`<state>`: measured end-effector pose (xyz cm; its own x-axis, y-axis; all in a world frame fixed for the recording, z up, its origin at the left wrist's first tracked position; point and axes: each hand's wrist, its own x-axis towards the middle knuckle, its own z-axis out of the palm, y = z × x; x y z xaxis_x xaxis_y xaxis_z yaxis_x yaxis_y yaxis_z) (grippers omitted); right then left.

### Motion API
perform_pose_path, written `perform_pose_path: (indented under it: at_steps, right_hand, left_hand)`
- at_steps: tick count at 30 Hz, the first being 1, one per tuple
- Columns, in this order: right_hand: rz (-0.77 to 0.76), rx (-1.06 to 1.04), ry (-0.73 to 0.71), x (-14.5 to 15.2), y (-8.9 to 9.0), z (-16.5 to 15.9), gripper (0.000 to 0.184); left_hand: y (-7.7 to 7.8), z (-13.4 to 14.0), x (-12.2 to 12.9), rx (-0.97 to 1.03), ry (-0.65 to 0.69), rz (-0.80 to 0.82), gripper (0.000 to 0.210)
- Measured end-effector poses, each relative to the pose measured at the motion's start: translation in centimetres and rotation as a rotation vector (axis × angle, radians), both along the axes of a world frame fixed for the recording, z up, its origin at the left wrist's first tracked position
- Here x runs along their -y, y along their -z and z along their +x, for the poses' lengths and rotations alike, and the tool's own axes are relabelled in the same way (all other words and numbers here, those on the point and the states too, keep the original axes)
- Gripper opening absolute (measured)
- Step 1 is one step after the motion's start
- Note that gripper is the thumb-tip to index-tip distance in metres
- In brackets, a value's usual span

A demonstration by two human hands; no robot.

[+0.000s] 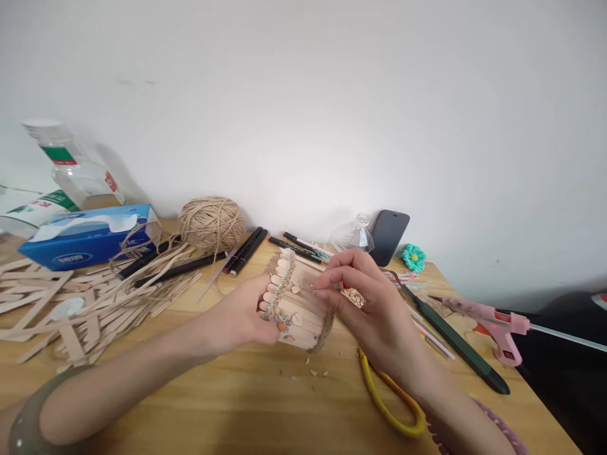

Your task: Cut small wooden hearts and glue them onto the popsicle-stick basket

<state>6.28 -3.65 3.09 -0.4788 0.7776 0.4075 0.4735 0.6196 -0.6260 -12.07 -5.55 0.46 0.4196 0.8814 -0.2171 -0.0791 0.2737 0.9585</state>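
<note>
A small holder made of craft sticks is tilted above the table, with twine trim along its edges and a grey flower with an orange centre on its side. My left hand grips it by the scalloped end, thumb near the flower. Small pale wood pieces sit on the side of the holder. My right hand is pinched close to that side; whatever lies between the fingertips is too small or blurred to make out. Under the holder, a few wood bits lie on the table.
Loose craft sticks, a blue tissue box and a twine ball are at left. Black markers lie behind. A phone leans on the wall. A pink glue gun and yellow-handled tool are at right.
</note>
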Motion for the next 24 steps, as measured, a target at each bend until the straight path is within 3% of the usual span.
perform_pose_path:
  at_steps: [12,18,20,24]
  right_hand:
    - [-0.088,-0.113,0.109,-0.6,0.8,-1.1,0.012]
    - [-0.142,-0.256,0.176,-0.2,0.8,0.7,0.011]
    - [-0.223,-0.177,0.163,0.2,1.9,1.9,0.010]
    - [-0.264,0.292,0.057,1.4,5.6,3.8,0.014]
  left_hand:
    - [0.0,0.0,0.0,0.046,-0.005,0.015,0.041]
    - [-0.6,-0.7,-0.3,0.032,-0.093,0.084,0.042]
    - [-1.0,-1.0,-0.4,0.004,-0.157,0.130,0.041]
    - [-1.4,-1.3,-0.6,-0.088,-0.248,0.137,0.043]
